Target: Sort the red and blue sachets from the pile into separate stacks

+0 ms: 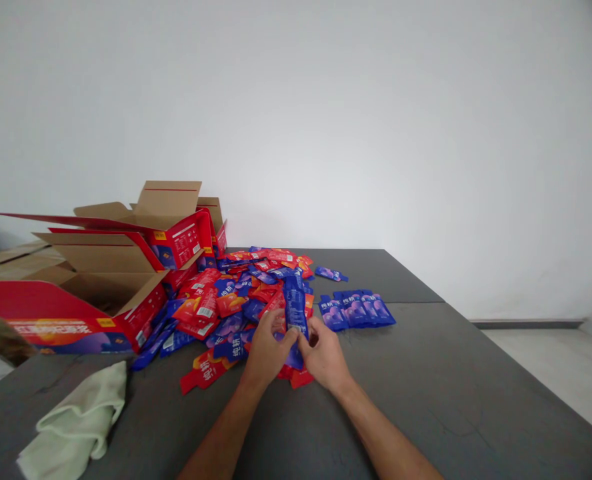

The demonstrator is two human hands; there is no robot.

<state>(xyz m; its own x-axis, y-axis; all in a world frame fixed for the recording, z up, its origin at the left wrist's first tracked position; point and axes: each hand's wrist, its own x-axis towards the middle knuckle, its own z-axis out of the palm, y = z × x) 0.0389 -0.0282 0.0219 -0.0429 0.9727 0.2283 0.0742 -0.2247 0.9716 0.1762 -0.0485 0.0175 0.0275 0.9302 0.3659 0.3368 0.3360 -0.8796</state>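
Observation:
Between my two hands a blue pouch (295, 303) stands upright, its printed back side facing me. My left hand (270, 347) pinches its lower left edge, thumb in front. On the opposite edge my right hand (322, 353) grips it with thumb and fingers closed. Behind and to the left spreads a loose pile of red and blue pouches (206, 300), some lying under my hands. To the right of my right hand lies an overlapping row of several blue pouches (359, 310), fronts up. A single blue pouch (331, 274) rests farther back.
Open red cardboard boxes (126, 327) with raised brown flaps stand at the left, more behind them. A crumpled pale green cloth (79, 423) lies at the front left. The dark table (426, 387) ends at a slanting right edge, and a white wall (356, 120) rises behind.

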